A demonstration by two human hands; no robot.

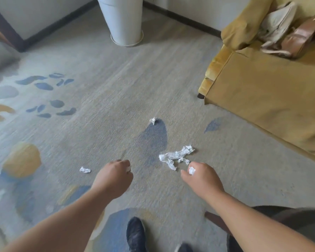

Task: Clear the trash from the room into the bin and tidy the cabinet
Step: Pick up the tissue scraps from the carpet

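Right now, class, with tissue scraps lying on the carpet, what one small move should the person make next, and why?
Probably lower the right hand to the large crumpled tissue: it lies just beyond that hand, the nearest litter. That hand already pinches a small scrap, as does the left hand.

Patterned carpet (98, 106) carries 3 crumpled tissues (176, 156), a white bin (122, 20) and a yellow sofa (262, 99).

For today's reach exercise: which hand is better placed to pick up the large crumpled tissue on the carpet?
Right. The right hand is just beside the large crumpled tissue; the left hand is farther off, nearer the small wad. Both already hold paper scraps.
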